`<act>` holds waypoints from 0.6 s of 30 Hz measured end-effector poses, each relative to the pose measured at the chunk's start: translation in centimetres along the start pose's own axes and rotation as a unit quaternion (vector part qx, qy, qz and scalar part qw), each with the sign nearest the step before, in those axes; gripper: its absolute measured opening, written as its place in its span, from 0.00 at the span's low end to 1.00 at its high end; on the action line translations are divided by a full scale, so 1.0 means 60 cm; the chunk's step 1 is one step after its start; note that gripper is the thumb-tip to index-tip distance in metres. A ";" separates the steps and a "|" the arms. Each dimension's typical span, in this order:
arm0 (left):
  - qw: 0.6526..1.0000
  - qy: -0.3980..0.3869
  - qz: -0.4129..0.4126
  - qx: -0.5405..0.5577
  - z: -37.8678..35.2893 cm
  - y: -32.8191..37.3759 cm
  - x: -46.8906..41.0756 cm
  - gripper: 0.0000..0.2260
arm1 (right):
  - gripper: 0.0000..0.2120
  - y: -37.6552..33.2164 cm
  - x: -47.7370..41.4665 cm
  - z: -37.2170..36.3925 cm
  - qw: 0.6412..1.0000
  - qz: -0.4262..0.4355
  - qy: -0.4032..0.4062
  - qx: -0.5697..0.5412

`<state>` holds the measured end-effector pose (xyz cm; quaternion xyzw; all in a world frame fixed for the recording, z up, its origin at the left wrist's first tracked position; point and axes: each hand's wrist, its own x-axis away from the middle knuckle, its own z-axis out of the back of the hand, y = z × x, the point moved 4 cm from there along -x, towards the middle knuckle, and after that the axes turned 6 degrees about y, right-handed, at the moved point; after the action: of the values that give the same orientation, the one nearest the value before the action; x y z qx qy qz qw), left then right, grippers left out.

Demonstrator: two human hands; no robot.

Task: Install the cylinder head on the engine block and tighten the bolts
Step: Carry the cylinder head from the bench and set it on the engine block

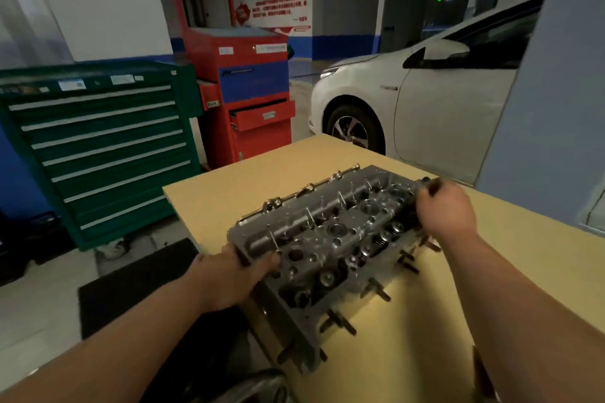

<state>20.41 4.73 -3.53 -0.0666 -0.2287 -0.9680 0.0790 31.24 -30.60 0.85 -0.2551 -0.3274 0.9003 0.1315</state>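
Together, left hand (229, 278) and right hand (448, 209) grip cylinder head (330, 239) ends, red cabinet drawer (265, 116) ajar

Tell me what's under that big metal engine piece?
The tan tabletop lies under the cylinder head, which the left hand and right hand grip at its ends. Its underside is hidden, so whether it touches the tabletop cannot be told.

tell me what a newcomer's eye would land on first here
The grey metal cylinder head dominates the middle, lying slantwise over the tan table, studs sticking out of its near side. The left hand grips its near end and the right hand, blurred, grips the far end. Behind stand a green drawer cabinet at left, a red tool cart in the centre and a white car at right.
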 end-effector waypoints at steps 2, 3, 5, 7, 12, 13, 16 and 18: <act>0.998 -0.041 0.001 -0.042 0.014 0.005 -0.005 0.42 | 0.17 -0.007 -0.069 -0.015 0.992 0.025 -0.056 0.109; 0.996 -0.070 0.019 -0.049 0.020 0.006 -0.008 0.44 | 0.19 -0.014 -0.094 -0.022 0.980 0.054 -0.087 0.168; 0.989 -0.117 0.072 -0.045 0.031 0.010 -0.016 0.46 | 0.24 -0.028 -0.130 -0.037 0.952 0.109 -0.146 0.246; 0.983 -0.140 0.102 -0.056 0.035 0.009 -0.023 0.47 | 0.28 -0.035 -0.153 -0.057 0.926 0.137 -0.211 0.281; 0.982 -0.155 0.100 -0.031 0.034 -0.005 -0.030 0.41 | 0.29 -0.034 -0.172 -0.102 0.844 0.158 -0.382 0.341; 0.983 -0.160 0.094 -0.017 0.036 -0.005 -0.033 0.36 | 0.30 -0.036 -0.175 -0.106 0.835 0.165 -0.397 0.344; 0.976 -0.178 0.121 0.010 0.037 -0.012 -0.047 0.25 | 0.33 -0.037 -0.189 -0.115 0.807 0.191 -0.427 0.362; 0.974 -0.178 0.141 0.015 0.035 -0.015 -0.055 0.22 | 0.35 -0.033 -0.199 -0.128 0.798 0.181 -0.456 0.350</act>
<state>23.68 6.88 -2.58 -0.2685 -0.2414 -0.9162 0.1736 45.53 -29.94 1.56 0.1933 0.0397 0.9732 -0.1179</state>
